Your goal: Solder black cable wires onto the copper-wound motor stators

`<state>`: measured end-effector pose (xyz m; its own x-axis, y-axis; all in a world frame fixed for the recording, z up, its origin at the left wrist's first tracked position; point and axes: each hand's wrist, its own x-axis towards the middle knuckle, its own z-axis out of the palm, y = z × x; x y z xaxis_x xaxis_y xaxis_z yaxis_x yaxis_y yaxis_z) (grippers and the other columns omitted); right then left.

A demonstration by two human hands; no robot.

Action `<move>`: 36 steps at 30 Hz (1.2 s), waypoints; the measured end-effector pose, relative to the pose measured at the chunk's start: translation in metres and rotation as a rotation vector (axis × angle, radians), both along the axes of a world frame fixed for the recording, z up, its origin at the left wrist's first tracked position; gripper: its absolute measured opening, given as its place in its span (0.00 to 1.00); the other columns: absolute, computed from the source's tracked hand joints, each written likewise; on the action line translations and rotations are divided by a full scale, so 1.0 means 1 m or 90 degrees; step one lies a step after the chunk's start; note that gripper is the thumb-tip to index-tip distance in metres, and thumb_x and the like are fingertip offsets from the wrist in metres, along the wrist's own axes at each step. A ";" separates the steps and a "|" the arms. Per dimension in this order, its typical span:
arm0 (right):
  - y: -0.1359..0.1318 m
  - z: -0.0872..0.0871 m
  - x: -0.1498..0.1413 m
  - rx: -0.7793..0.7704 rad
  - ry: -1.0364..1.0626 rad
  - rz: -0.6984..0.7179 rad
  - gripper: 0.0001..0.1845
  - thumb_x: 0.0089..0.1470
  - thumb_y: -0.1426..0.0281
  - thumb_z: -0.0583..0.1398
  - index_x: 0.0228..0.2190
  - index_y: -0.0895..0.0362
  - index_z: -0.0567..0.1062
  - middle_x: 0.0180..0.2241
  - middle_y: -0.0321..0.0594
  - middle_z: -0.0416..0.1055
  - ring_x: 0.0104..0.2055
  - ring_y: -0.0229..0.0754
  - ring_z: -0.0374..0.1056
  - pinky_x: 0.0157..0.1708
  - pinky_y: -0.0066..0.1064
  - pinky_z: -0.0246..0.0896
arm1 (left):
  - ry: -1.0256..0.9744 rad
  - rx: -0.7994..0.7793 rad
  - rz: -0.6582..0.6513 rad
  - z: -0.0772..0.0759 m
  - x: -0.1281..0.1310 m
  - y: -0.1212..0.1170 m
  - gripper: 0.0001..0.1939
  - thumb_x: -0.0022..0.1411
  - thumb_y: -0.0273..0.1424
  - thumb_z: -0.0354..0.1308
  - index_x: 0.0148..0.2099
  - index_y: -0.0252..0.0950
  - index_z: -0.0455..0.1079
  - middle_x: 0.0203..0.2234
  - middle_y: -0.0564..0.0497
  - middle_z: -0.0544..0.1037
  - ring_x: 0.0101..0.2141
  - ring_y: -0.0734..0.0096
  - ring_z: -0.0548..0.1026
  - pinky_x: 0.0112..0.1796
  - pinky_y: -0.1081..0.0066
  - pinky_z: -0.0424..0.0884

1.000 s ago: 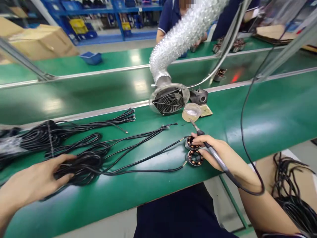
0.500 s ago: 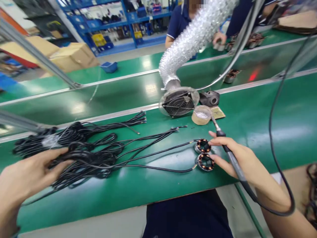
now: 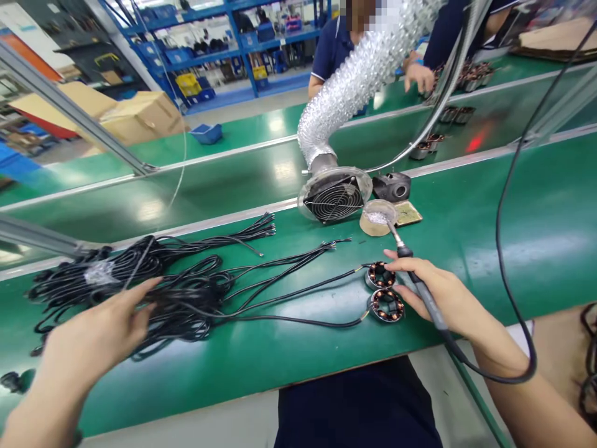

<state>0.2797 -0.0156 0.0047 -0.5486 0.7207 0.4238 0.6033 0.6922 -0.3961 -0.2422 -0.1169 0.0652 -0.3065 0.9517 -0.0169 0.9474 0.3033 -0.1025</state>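
Our left hand (image 3: 100,333) is at the pile of black cables (image 3: 196,298) on the near left, thumb and forefinger parted; blur keeps us from telling whether it grips any. Our right hand (image 3: 441,289) is closed around the soldering iron (image 3: 426,298), its tip at the round tub (image 3: 375,227) on the far side. Our right fingertips are close beside the far copper-wound ring (image 3: 374,283); the near ring (image 3: 377,300) sits against it, both cabled leftward. We judge the step in hand to be handling cables; the next move calls for not tugging the rings.
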 end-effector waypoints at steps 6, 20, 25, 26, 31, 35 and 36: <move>0.012 -0.016 -0.017 0.066 0.068 0.020 0.17 0.58 0.74 0.62 0.48 0.56 0.68 0.51 0.45 0.72 0.49 0.43 0.73 0.50 0.37 0.72 | -0.142 0.200 -0.382 -0.026 0.123 0.015 0.13 0.67 0.34 0.51 0.46 0.39 0.76 0.38 0.55 0.81 0.31 0.72 0.79 0.32 0.75 0.69; 0.019 -0.030 -0.024 0.015 0.209 0.011 0.17 0.55 0.74 0.64 0.47 0.57 0.70 0.47 0.43 0.75 0.50 0.40 0.73 0.54 0.29 0.69 | -0.316 -0.236 -0.615 -0.066 0.244 0.059 0.07 0.67 0.30 0.52 0.40 0.39 0.72 0.36 0.57 0.79 0.36 0.69 0.77 0.33 0.71 0.61; 0.019 -0.028 -0.025 0.026 0.229 0.020 0.16 0.56 0.75 0.63 0.47 0.58 0.70 0.47 0.45 0.75 0.49 0.39 0.73 0.52 0.30 0.71 | -0.307 -0.211 -0.634 -0.073 0.243 0.057 0.07 0.68 0.31 0.51 0.38 0.38 0.70 0.31 0.56 0.77 0.30 0.72 0.75 0.31 0.70 0.59; 0.019 -0.028 -0.025 0.028 0.235 0.021 0.17 0.56 0.76 0.63 0.48 0.58 0.70 0.47 0.45 0.74 0.49 0.39 0.73 0.52 0.30 0.71 | -0.301 -0.195 -0.650 -0.075 0.244 0.058 0.07 0.68 0.31 0.50 0.38 0.37 0.69 0.29 0.56 0.76 0.28 0.72 0.73 0.30 0.70 0.58; 0.018 -0.030 -0.025 0.030 0.252 0.027 0.17 0.57 0.77 0.61 0.48 0.58 0.69 0.47 0.45 0.74 0.49 0.39 0.73 0.52 0.30 0.71 | -0.355 0.029 -0.596 -0.072 0.257 0.077 0.04 0.64 0.27 0.51 0.38 0.36 0.66 0.25 0.57 0.74 0.22 0.75 0.69 0.27 0.71 0.59; 0.018 -0.030 -0.025 0.024 0.251 0.026 0.17 0.57 0.77 0.61 0.49 0.58 0.69 0.47 0.45 0.74 0.50 0.39 0.73 0.53 0.30 0.70 | -0.270 0.189 -0.603 -0.070 0.275 0.096 0.02 0.65 0.27 0.53 0.39 0.36 0.66 0.26 0.57 0.75 0.23 0.73 0.71 0.27 0.70 0.60; 0.018 -0.030 -0.025 0.021 0.251 0.025 0.17 0.57 0.77 0.61 0.49 0.58 0.69 0.47 0.45 0.74 0.50 0.39 0.73 0.53 0.30 0.70 | -0.247 0.206 -0.616 -0.070 0.278 0.099 0.02 0.65 0.27 0.53 0.39 0.36 0.66 0.27 0.57 0.75 0.24 0.72 0.72 0.28 0.70 0.61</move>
<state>0.2547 0.0020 -0.0256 -0.3654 0.6846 0.6307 0.3820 0.7282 -0.5690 0.0361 -0.0184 -0.0052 0.5470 0.7634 0.3436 0.7494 -0.6294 0.2056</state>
